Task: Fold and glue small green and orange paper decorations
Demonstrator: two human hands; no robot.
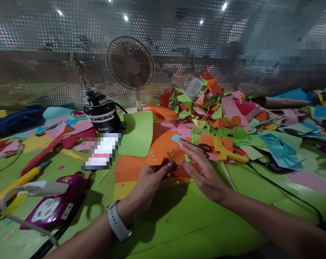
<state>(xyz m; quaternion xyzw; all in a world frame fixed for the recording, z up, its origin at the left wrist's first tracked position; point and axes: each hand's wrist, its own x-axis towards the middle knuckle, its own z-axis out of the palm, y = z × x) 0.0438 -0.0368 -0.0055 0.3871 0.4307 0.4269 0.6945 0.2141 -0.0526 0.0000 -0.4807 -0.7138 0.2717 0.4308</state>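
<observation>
Left hand (149, 183), grey watch strap (117, 221) on its wrist, is pinching the near edge of a curved orange paper sheet (163, 145) with small green diamond marks, thumb on top. Right hand (203, 174) is hanging open over the sheet's right side, fingers extended; can't tell if it is touching. Sheet is lying between the hands, above yellow paper (122, 190) on the glossy green tabletop (206, 223). Light green paper (137, 135) is lying just beyond, to the left. Black-handled scissors (205, 147) and a yellow plastic glue gun (219, 153) are lying near the right hand. Glossy purple power strip (74, 185) is sitting at left; black ENERGY bottle (102, 124) is standing behind it, farther back. Mixed-colour paper scraps (206, 111) are piling up beyond the scissors.
</observation>
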